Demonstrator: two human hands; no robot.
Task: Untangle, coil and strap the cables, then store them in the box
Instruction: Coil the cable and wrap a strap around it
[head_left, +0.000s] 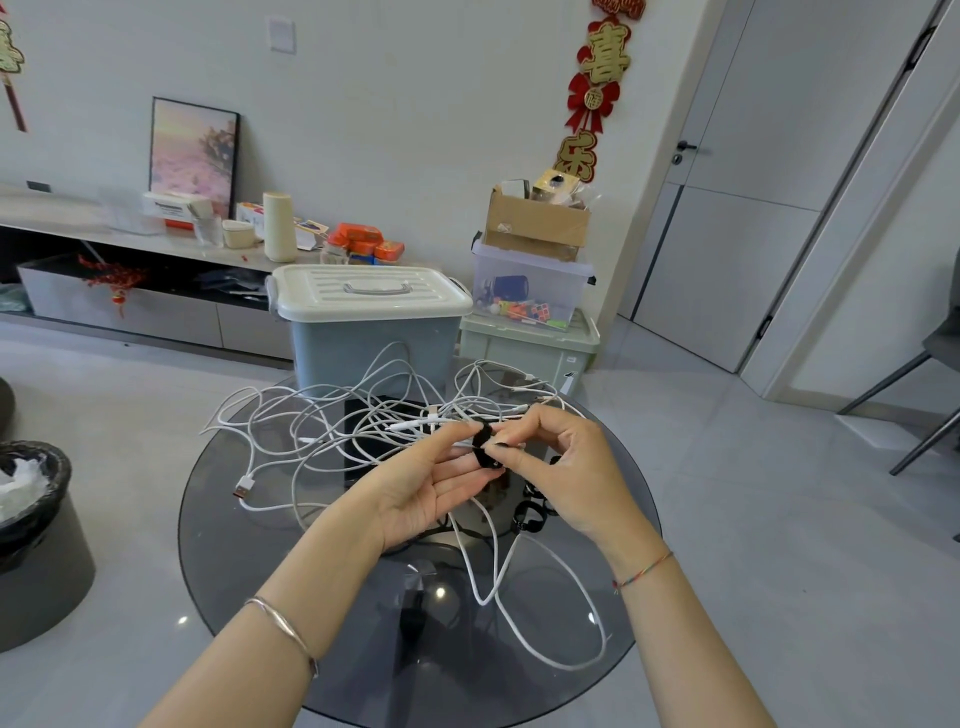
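A: Starting far left. What is sitting there?
B: A round dark bin (36, 525), cut off by the frame edge. Black liner, crumpled white stuff lying inside; cannot tell what.
A: Next along?
B: A blue-grey box (363, 348) standing on the floor behind the glass table (244, 551), with its white lid (371, 293) sitting closed. Contents hidden.
A: And right of it?
B: A stack. A pale green box (519, 351) is lying lowest. A clear box (535, 286) on it is holding coloured puzzle cubes and a dark cylinder. An open cardboard box (537, 223) is on top, its load too small to name.
A: The cables?
B: White cables (322, 421) are lying tangled across the tabletop, none in a box.
A: Hands?
B: The left hand (421, 488) is facing palm up, thumb and forefinger pinching a black strap (485, 447). The right hand (566, 467) is pinching the same strap, other fingers curling. One cable loop is hanging from them onto the glass. Fingers are covering how the strap is meeting it. Spare straps (530, 512) are lying beneath, partly hidden.
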